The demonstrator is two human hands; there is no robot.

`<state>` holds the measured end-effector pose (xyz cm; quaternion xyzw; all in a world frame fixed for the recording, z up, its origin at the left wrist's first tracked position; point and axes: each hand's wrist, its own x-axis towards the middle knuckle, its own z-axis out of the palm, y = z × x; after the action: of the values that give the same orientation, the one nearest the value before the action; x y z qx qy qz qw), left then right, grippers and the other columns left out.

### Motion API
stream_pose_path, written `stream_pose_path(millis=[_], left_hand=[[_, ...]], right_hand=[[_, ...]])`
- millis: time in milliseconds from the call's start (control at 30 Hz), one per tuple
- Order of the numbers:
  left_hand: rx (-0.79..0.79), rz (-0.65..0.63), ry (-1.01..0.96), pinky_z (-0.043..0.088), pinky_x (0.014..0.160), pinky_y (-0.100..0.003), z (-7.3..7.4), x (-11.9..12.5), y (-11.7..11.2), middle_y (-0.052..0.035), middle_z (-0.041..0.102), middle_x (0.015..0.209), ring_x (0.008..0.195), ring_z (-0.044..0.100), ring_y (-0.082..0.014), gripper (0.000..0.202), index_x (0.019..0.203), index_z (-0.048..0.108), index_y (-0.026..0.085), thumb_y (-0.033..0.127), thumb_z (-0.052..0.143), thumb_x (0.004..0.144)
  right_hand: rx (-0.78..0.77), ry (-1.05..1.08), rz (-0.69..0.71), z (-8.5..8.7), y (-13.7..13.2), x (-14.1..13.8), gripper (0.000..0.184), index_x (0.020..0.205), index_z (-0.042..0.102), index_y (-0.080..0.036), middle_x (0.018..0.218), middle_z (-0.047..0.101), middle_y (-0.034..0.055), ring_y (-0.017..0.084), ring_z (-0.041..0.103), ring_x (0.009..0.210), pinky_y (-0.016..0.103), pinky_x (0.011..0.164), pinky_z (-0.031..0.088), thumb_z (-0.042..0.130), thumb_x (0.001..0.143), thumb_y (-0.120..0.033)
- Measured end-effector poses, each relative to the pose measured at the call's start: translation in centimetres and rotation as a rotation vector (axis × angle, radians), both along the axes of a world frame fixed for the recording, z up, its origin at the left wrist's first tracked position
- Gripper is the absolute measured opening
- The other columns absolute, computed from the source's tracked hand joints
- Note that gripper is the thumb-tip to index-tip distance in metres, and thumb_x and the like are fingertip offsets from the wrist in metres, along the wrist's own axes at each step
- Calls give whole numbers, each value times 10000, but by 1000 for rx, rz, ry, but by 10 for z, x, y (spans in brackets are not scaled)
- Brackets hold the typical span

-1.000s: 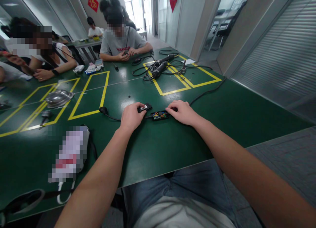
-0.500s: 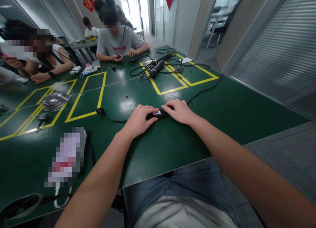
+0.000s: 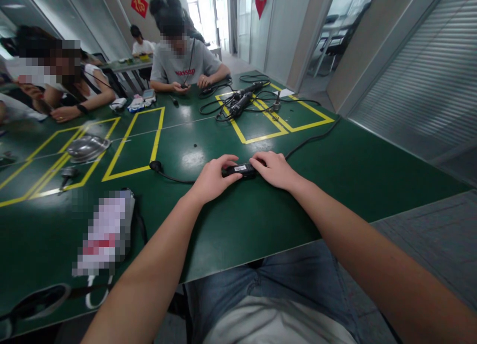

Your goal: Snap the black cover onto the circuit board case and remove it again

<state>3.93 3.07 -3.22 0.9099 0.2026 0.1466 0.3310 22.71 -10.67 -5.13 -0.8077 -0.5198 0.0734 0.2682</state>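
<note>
A black power adapter (image 3: 243,170) with a white label on top lies on the green table between my hands. My left hand (image 3: 213,177) grips its left end, thumb along the near side and fingers behind. My right hand (image 3: 274,169) closes over the right end, fingertips on the casing. From the left end a black cable runs under my left hand to a round plug (image 3: 156,166) lying on the table. Another black cable (image 3: 311,141) leads from beyond my right hand toward the back right.
Black handheld tools (image 3: 241,104) with tangled cables lie inside yellow tape outlines. A metal bowl-like part (image 3: 88,148) and a small metal fitting (image 3: 68,176) sit at left. A blurred phone-like item (image 3: 106,230) lies near my left forearm. Co-workers sit across the table.
My left fingers have lifted off the adapter's top and spread, so more of its label shows. The adapter has shifted slightly rightward in view, along with the whole scene.
</note>
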Motion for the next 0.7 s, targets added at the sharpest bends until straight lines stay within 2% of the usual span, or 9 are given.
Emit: stream_pose_path(millis=[67, 200, 300, 400, 500, 567, 700], left_hand=[[-45, 100, -39, 603, 998, -391, 0, 1, 2, -92, 837, 1259, 1099, 778, -246, 401, 1375, 698, 220, 208, 789, 984], [166, 348, 31, 578, 1011, -433, 5, -1, 6, -124, 811, 1221, 1173, 742, -308, 153, 1152, 711, 204, 256, 764, 1018], [240, 427, 171, 573, 1019, -462, 7, -2, 7, -129, 808, 1162, 1193, 729, -342, 99, 1132, 715, 217, 272, 718, 1050], [292, 411, 240, 568, 1066, -470, 8, -3, 5, -138, 802, 1209, 1229, 713, -343, 99, 1136, 742, 210, 248, 695, 1058], [416, 370, 213, 555, 1119, -459, 14, -5, 0, -148, 765, 1338, 1286, 685, -340, 136, 1086, 786, 199, 270, 672, 1069], [467, 340, 242, 574, 1075, -456, 20, -6, -5, -154, 768, 1310, 1252, 703, -347, 234, 1065, 810, 195, 323, 618, 1098], [486, 213, 451, 604, 961, -490, 25, -5, -18, -178, 819, 1206, 1113, 780, -372, 419, 1135, 819, 170, 363, 447, 1155]], right_hand=[[-4, 12, 9, 1, -1, 1, 325, 938, 728, -247, 930, 772, 77, 299, 671, 958, 409, 873, 418, 476, 1100, -372], [-17, -39, 50, 1, -4, 3, 295, 837, 659, -241, 878, 729, 78, 286, 636, 924, 392, 827, 415, 536, 1076, -363], [-31, -123, 52, -1, -5, 3, 345, 766, 610, -238, 895, 714, 89, 287, 612, 945, 390, 822, 404, 574, 1073, -392], [-40, -164, 31, -3, -5, 3, 398, 749, 610, -234, 907, 702, 98, 289, 594, 939, 394, 813, 395, 555, 1092, -428], [-57, -199, 1, -4, -6, 2, 433, 742, 620, -233, 922, 696, 109, 299, 584, 940, 405, 808, 388, 555, 1096, -473], [-77, -215, -11, -3, -7, 2, 437, 744, 624, -233, 932, 693, 113, 305, 584, 947, 410, 813, 387, 566, 1091, -492], [-69, -233, -2, -3, -6, -1, 420, 767, 620, -235, 939, 694, 113, 308, 589, 957, 411, 821, 389, 600, 1078, -515]])
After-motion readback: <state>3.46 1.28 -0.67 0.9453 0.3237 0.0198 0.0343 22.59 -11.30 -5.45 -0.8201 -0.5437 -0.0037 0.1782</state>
